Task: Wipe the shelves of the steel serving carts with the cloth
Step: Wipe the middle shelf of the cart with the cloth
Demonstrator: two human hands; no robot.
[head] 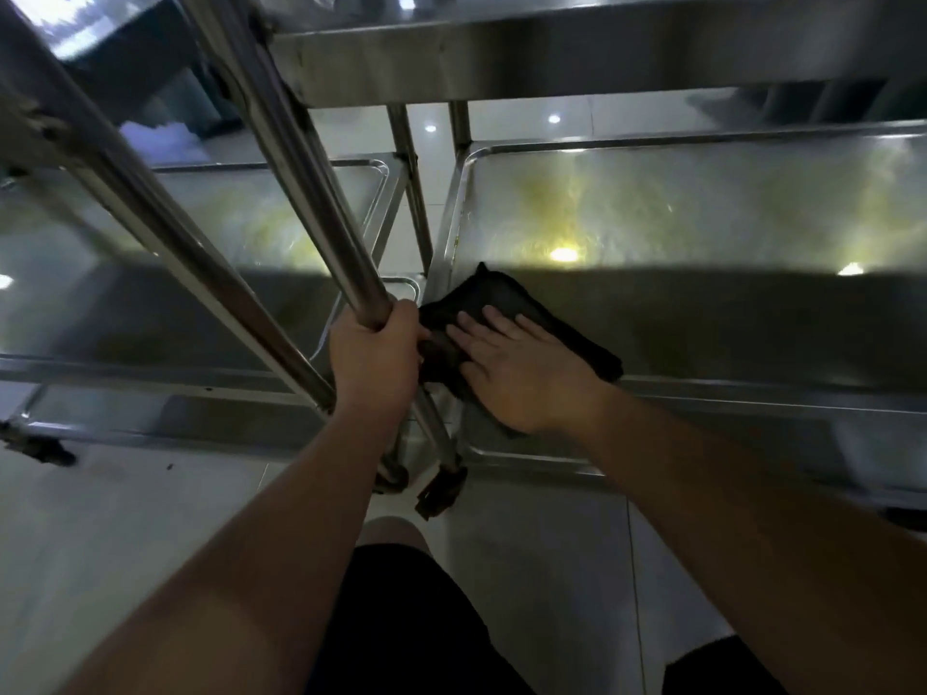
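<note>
Steel shelf (702,313) of the right cart is bordered by a raised rim, and much bare surface is left open to the right of the black cloth (506,303), which lies in its near left corner. The cloth is pressed flat under the right hand (516,373), fingers spread. An upright steel post (301,158) is gripped tightly by the left hand (373,358).

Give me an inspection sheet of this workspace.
Surface: right cart's shelf, steel, yellowish smears at the back.
Job's things: black cloth flat at the shelf's near left corner.
Clutter: nothing seen.
Grippers: right hand pressed open on the cloth; left hand gripping a steel post.
Cables: nothing seen.
Surroundings: second cart at left, pale tiled floor, upper shelf overhead.
</note>
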